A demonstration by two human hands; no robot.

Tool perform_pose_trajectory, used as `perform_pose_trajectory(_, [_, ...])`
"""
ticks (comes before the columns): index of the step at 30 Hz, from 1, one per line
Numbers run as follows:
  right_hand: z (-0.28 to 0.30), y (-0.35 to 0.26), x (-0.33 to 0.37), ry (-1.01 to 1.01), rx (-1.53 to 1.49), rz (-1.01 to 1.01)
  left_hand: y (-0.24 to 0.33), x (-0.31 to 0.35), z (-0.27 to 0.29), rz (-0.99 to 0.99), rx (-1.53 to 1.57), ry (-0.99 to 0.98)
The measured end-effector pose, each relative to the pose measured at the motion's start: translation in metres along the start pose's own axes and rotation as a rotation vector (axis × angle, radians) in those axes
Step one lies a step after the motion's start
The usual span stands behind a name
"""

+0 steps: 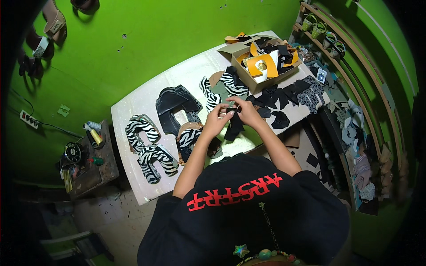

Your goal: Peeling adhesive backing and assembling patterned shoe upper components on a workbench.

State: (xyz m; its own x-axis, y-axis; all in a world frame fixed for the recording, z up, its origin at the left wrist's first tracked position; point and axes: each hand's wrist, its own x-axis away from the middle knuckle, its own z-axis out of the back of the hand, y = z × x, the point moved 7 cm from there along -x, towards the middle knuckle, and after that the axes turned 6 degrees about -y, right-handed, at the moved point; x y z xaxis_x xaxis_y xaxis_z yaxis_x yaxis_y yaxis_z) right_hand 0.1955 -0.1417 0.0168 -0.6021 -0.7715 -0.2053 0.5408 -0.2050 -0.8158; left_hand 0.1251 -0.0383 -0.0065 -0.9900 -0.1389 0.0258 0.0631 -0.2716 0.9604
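My left hand (pixel 216 120) and my right hand (pixel 247 111) meet over the white table (pixel 195 66). Both are closed, fingertips pinching the upper part of a small black piece of material (pixel 234 128), perhaps fabric or leather. Its lower end hangs toward me. Just beyond my hands lie zebra-print pieces (pixel 234 85) with a green-grey piece (pixel 219 90) among them. Beside my left forearm is another zebra-print piece (pixel 190 137) with a tan part. Loose black cut pieces (pixel 280 119) lie to the right of my right hand. My fingers partly hide the held piece.
Stacked black pieces (pixel 171 106) and zebra-print stacks (pixel 153 164) cover the table's left part. A cardboard box (pixel 257 84) of scraps stands at the far right. Wooden racks (pixel 350 66) with shoes line the right wall. A small side table (pixel 104 166) with thread spools stands left.
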Motion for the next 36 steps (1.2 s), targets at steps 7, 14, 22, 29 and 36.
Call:
perform_pose_trajectory(7, [-0.016,-0.021,0.003,-0.001,-0.116,-0.027,-0.018,0.021,0.021,0.006,0.147,0.058])
perform_pose_trajectory(14, [-0.035,0.003,0.005,-0.05,0.026,0.004,-0.03,0.039,0.041,0.069,0.416,0.132])
perform_pose_trajectory(22, [-0.023,-0.001,0.015,0.036,0.043,-0.061,-0.033,0.054,0.057,0.101,0.647,0.256])
perform_pose_trajectory(29, [-0.017,0.031,0.017,0.13,-0.156,-0.156,-0.045,0.053,0.07,0.004,0.892,0.301])
perform_pose_trajectory(36, [-0.067,0.091,0.014,0.003,0.283,-0.494,-0.031,0.066,0.101,-0.164,1.028,0.401])
